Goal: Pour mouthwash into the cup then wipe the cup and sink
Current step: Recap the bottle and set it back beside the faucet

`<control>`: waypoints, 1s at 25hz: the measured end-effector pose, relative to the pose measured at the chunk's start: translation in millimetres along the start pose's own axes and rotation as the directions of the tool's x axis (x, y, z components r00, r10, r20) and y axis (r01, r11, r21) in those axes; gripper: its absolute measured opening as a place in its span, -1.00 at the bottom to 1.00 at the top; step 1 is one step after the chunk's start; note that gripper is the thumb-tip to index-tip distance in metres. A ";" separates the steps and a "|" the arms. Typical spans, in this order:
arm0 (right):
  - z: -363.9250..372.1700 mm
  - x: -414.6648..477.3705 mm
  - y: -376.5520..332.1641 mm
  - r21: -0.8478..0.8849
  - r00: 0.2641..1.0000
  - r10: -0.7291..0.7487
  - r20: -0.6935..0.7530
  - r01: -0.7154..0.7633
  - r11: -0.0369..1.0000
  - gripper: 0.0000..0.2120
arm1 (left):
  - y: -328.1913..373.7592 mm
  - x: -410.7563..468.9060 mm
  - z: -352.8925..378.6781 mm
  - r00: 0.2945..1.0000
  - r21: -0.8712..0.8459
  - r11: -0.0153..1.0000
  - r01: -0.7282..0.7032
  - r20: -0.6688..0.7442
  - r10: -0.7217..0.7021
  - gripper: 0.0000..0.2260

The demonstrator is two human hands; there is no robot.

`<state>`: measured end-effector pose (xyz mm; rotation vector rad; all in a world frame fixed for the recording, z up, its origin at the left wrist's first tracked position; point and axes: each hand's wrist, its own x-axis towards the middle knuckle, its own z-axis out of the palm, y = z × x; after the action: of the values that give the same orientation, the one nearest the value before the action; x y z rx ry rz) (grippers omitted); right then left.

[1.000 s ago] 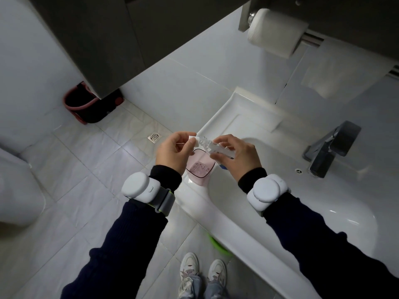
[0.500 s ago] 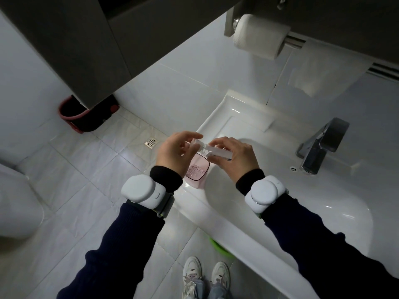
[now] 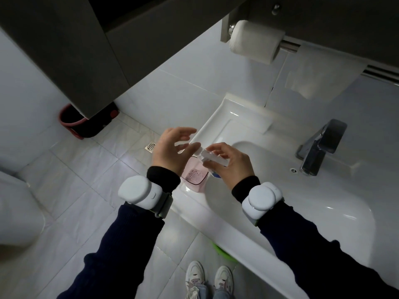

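A pink cup (image 3: 195, 178) is seen on the sink (image 3: 248, 231) rim, with bubbly liquid at its bottom. Above it, at one o'clock, a small clear bottle (image 3: 212, 157) is gripped by the right hand (image 3: 232, 164) — neck toward nine o'clock. The left hand (image 3: 170, 151) is spread wide, its thumb tip at the bottle's neck.

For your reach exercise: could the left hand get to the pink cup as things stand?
Probably yes. The left hand is open and empty just above the pink cup, with nothing between them; the right hand holds the bottle alongside.

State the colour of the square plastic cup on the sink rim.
Translucent pink square plastic cup, seen in the head view.
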<state>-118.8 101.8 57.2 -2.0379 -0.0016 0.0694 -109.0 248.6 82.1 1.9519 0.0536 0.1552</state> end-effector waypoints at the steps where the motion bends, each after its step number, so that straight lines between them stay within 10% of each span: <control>1: -1.4 0.7 -0.4 0.000 1.000 0.000 -0.004 0.000 1.000 -0.75 | -0.7 1.6 -1.0 1.000 0.093 0.995 0.022 -0.019 -0.020 -0.84; 9: -3.3 4.6 3.0 -0.037 1.000 -0.009 -0.028 0.008 0.999 -0.76 | 15.9 3.5 2.9 0.982 -0.122 0.992 0.023 0.187 0.000 -0.74; 14: -3.8 5.7 1.3 -0.017 0.999 -0.018 -0.038 0.017 1.000 -0.74 | 4.5 6.4 10.6 0.993 0.284 0.953 -0.109 0.064 0.095 -0.84; 25: -5.5 4.9 4.3 -0.007 0.999 -0.010 -0.052 0.010 1.000 -0.75 | 6.2 8.8 12.2 0.992 0.291 0.951 -0.102 0.096 0.077 -0.87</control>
<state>-113.7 95.1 55.5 -2.0462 0.0205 0.0107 -98.9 236.0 84.1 2.2600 -0.0717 0.1311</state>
